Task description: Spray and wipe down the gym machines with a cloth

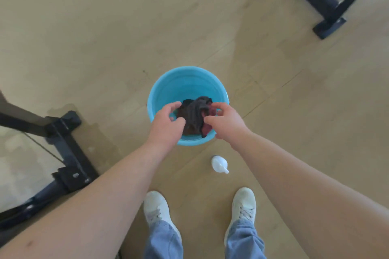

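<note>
Both hands work over the blue bucket (158, 90), which stands on the floor in front of the person's white shoes (156, 209). The left hand (168, 121) curls its fingers and thumb round the left edge of the dark cloth (194, 114), and the right hand (226, 121) pinches its right side, so the cloth hangs bunched between the 2 hands, inside the rim. Whether the bucket holds water cannot be told, but if the cloth is soaked and comes out unwrung, it will likely drip across the floor, where darker patches already show near the black machine frame (63, 132) on the left, and that invites a slip. The white spray bottle (219, 164) stands between the bucket and the right shoe, so 1 careless step forward could knock it over. A loose pinch on 1 side could also let the cloth drop back in. The cloth is crumpled with no clear heading; its longer run lies from the bucket's far side toward the person. The bottle appears upright, its long axis toward the camera, and its nozzle points toward the right shoe.
</note>
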